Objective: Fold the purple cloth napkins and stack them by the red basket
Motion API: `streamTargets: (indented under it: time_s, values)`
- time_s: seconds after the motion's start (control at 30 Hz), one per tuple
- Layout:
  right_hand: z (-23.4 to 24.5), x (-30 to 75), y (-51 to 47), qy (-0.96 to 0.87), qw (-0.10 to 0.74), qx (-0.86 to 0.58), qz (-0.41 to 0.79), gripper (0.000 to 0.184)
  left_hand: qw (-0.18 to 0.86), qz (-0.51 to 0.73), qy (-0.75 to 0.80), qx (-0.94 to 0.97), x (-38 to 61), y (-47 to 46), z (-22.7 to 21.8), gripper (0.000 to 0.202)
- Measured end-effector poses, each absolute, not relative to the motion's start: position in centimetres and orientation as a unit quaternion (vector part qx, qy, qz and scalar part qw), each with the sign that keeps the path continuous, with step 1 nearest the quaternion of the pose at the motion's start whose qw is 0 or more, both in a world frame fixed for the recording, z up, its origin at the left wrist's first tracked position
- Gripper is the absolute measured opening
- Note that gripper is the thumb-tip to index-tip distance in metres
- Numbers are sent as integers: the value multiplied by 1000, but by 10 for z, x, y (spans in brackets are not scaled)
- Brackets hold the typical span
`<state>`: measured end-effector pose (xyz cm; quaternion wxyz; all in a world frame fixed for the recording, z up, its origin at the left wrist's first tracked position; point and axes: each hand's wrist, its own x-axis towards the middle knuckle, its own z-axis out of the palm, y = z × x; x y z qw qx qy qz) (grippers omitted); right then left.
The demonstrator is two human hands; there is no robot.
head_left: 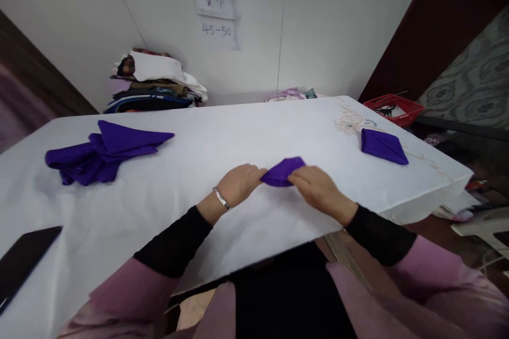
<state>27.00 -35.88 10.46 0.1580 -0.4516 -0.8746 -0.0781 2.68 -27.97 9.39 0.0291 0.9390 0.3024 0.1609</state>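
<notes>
A small folded purple napkin (283, 170) lies on the white tablecloth (199, 206) right in front of me. My left hand (238, 183) grips its left end with the fingers curled closed; a silver bracelet sits on that wrist. My right hand (316, 188) presses and pinches the napkin's right side, covering part of it. Both hands touch the same napkin.
A pile of loose purple napkins (101, 151) lies at the left. One folded purple napkin (382, 145) rests at the right near embroidery. A dark phone (22, 257) sits at the near left edge. Stacked fabrics (155, 82) and a red basket (393, 107) stand behind the table.
</notes>
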Motion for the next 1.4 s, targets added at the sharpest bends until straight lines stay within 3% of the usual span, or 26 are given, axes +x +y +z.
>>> streamTargets:
  time_s: [0.17, 0.37, 0.5, 0.63, 0.73, 0.9, 1.07, 1.27, 1.4]
  values:
    - [39, 249, -390, -912, 139, -384, 38, 32, -38, 72, 241, 967, -1, -307, 38, 23]
    - [49, 253, -390, -865, 245, -399, 183, 25, -71, 97, 276, 954, -8, -323, 32, 22]
    - [50, 265, -368, -802, 344, -454, 180, 22, -77, 119, 303, 943, -8, -330, 30, 24]
    - [35, 291, -336, -745, 386, -519, 159, 24, -83, 135, 327, 931, -9, -335, 27, 23]
    - [28, 309, -314, -701, 364, -575, 215, 28, -88, 143, 342, 925, -8, -338, 27, 22]
    - [30, 316, -297, -710, 325, -549, 298, 35, -68, 129, 375, 915, -7, -343, 30, 24]
    - [37, 312, -301, -755, 254, -538, 277, 32, -24, 102, 449, 887, -7, -349, 37, 23]
    - [33, 316, -304, -779, 222, -498, 308, 38, 44, 89, 532, 841, -11, -350, 41, 24]
    - [18, 324, -301, -810, 219, -463, 284, 29, 81, 101, 548, 827, -14, -352, 35, 25]
